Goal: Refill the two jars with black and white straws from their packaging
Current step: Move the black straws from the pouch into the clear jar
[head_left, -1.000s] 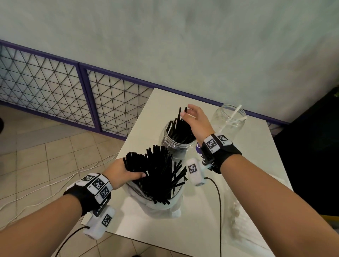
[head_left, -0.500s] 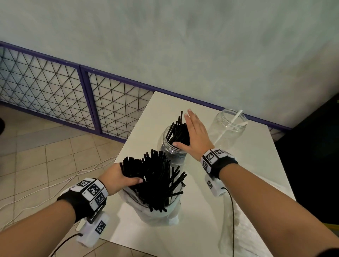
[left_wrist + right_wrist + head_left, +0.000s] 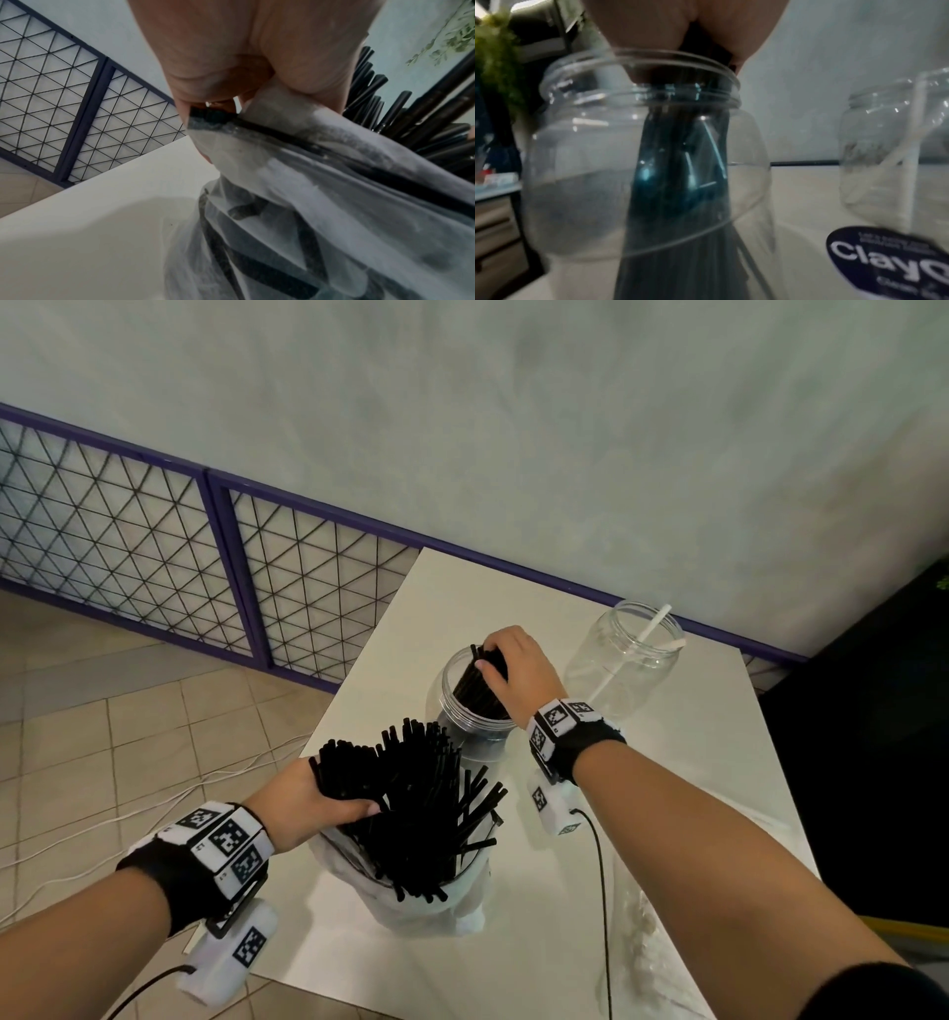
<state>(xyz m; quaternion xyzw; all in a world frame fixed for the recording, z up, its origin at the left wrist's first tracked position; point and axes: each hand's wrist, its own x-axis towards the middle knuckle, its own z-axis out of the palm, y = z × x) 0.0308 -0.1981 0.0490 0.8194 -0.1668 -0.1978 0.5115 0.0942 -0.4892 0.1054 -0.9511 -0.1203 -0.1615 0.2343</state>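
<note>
A clear jar [image 3: 452,711] in the middle of the white table [image 3: 667,814] holds a bunch of black straws [image 3: 480,690]. My right hand [image 3: 506,660] curls over their tops and grips the bunch; the right wrist view shows the straws [image 3: 680,172] standing inside the jar [image 3: 590,182]. Nearer me, a thin plastic bag [image 3: 426,906] is full of black straws [image 3: 416,803]. My left hand [image 3: 328,801] grips its rim with a few straws, and the left wrist view shows the bag [image 3: 308,182] pinched. A second clear jar [image 3: 624,660] at the back right holds one white straw [image 3: 642,644].
A clear wrapper of white straws [image 3: 637,932] lies near the table's front right. A dark round label [image 3: 885,261] sits on the table by the jars. A purple mesh fence [image 3: 154,567] and tiled floor with cables [image 3: 102,824] lie to the left.
My right hand lay flat against the straws in the jar; now its fingers curl round the tops of the bunch. My left hand has kept its grip on the bag.
</note>
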